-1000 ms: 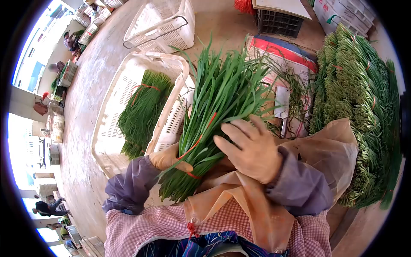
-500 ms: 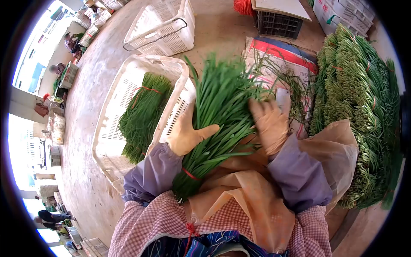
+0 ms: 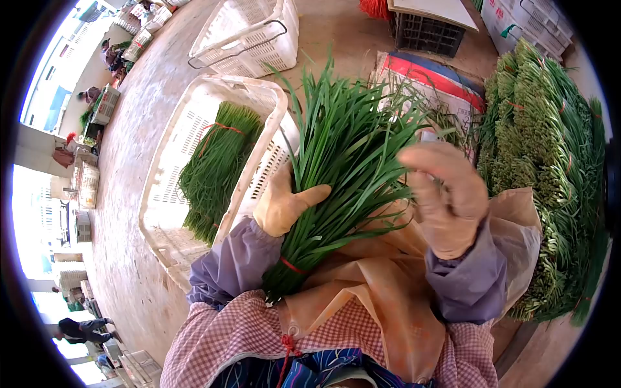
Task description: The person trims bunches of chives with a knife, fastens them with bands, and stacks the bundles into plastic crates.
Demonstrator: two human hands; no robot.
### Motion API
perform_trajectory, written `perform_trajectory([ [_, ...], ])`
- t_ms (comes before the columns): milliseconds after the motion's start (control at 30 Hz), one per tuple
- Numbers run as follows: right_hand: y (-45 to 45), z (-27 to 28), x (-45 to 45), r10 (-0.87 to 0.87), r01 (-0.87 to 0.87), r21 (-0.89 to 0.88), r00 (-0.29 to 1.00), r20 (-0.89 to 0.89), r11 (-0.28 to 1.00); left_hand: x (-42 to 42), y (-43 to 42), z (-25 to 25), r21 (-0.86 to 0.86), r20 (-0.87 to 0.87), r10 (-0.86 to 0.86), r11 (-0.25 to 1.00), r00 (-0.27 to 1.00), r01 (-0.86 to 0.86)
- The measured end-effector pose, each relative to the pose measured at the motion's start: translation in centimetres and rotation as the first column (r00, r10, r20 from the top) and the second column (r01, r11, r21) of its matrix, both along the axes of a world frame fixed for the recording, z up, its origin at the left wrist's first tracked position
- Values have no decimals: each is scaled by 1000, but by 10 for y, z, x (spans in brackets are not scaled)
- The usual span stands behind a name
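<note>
A large bunch of long green leaves (image 3: 349, 155) lies slanting over my lap, with a red band (image 3: 292, 266) near its lower end. My left hand (image 3: 284, 202) is wrapped round the left side of this bunch, its thumb lying across the leaves and its other fingers hidden. My right hand (image 3: 449, 194) is raised to the right of the leaves, apart from them, fingers bent and spread, nothing between them. Behind it, a cleaver (image 3: 428, 135) is mostly hidden. Both hands wear tan gloves.
A white crate (image 3: 169, 187) at my left holds a banded green bunch (image 3: 223, 168). Another white crate (image 3: 249, 39) stands beyond. Stacked green bunches (image 3: 537, 161) lie at the right, near a sack (image 3: 446, 90) and a black crate (image 3: 427, 33). A person (image 3: 84, 330) is far left.
My left hand has moved up along the bunch, its thumb now across the leaves. The right hand has left the leaves, moving right and up. The red band seen mid-bunch earlier no longer shows there.
</note>
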State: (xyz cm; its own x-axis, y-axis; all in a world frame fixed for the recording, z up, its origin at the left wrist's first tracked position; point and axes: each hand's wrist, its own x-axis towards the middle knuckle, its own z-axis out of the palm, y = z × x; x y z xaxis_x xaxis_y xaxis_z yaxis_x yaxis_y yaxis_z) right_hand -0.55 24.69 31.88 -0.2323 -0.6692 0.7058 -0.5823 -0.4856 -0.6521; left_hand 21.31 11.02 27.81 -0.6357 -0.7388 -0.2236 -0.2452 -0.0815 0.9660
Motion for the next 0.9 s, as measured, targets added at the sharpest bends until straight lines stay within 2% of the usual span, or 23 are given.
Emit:
perform_trajectory([
  [100, -37, -12, 3, -30, 73, 113, 938, -345, 991, -5, 8, 14, -26, 99, 7, 1000, 995, -5],
  [200, -54, -29, -6, -65, 305, 225, 714, -697, 925, -1, 6, 6, -58, 55, -6, 998, 998, 9],
  [300, -61, -37, -3, -22, 293, 253, 691, -723, 922, 0, 6, 4, -76, 73, -22, 997, 997, 27],
  [400, -65, -50, -3, -141, 285, 65, 644, -752, 956, -2, 5, 2, -107, 77, -48, 993, 996, 56],
  [500, -63, -58, 4, -286, 385, -63, 557, -780, 921, -3, 6, 0, -140, 99, -62, 987, 993, 76],
  [600, -62, -70, 6, -318, 451, 38, 686, -654, 892, -6, 5, -1, -189, 153, -55, 978, 987, 84],
  [667, -63, -99, -22, -477, 531, 83, 810, -341, 843, -5, 5, -2, -201, 150, -47, 977, 988, 77],
  [767, -30, -96, -87, -547, 640, 262, 760, -350, 722, -1, 5, -7, -179, 100, -53, 981, 994, 71],
  [833, -7, -81, -108, -656, 833, 171, 525, -543, 526, 1, 3, -9, -162, 89, -50, 985, 995, 64],
  [900, 13, -62, -110, -703, 765, 76, 622, -345, 639, -1, 3, -12, -167, 96, -45, 984, 994, 60],
])
